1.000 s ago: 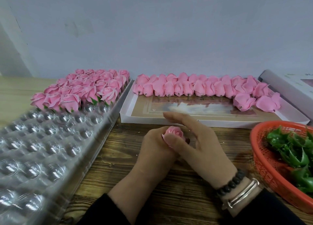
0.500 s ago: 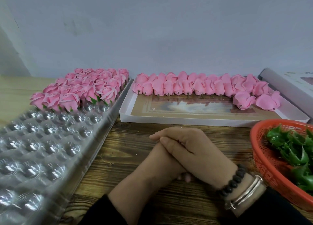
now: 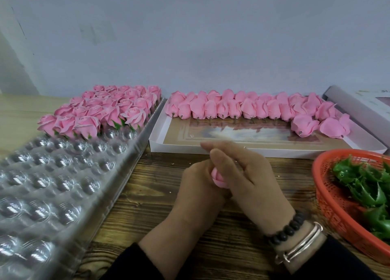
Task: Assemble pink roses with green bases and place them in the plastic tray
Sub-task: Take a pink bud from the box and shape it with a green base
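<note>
A pink rose sits between both hands over the wooden table, only part of it showing. My left hand curls round it from the left and below. My right hand wraps over it from the right, fingers bent across the top; its green base is hidden. The clear plastic tray lies at the left with several finished roses filling its far rows. Unassembled pink roses line the back of a white flat box. Green bases lie in an orange basket at the right.
A grey wall stands right behind the box and tray. A pale lilac box lid lies at the far right. Bare wooden tabletop shows between the tray and my hands.
My right hand, which fully covered the rose half a second ago, has shifted so that pink shows between the hands again. Both hands stay in the same spot.
</note>
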